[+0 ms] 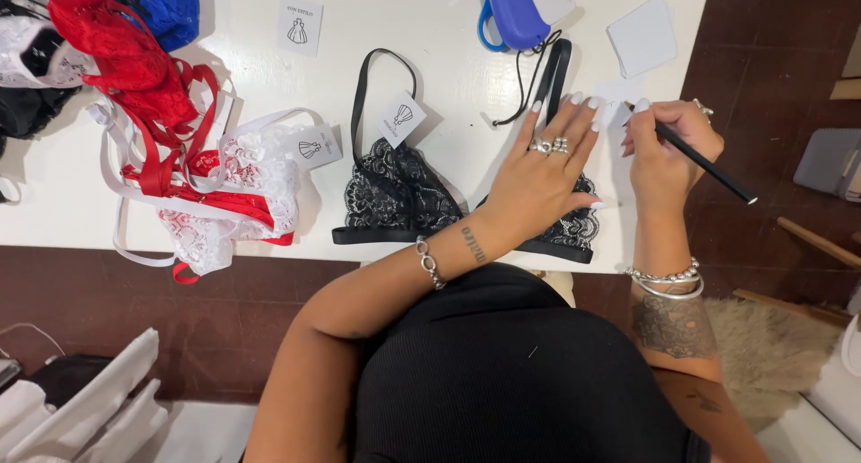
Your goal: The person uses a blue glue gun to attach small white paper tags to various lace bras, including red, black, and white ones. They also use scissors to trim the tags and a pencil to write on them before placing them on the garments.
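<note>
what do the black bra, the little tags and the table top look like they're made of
Black bra: looks like sheer lace, patterned and see-through on the cups, with a smooth, satin-like band and straps. Tags: probably matte white card, flat and stiff-edged. Table top: smooth white surface, slightly glossy, perhaps laminate or painted board; the look leaves that open.

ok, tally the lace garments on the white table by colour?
Black lace bralette under the left hand: 1
White lace bralette: 1
Red lace garment: 1
Blue lace garment: 1
Total: 4, not counting the partly cropped black and white pile at the left edge.
</note>
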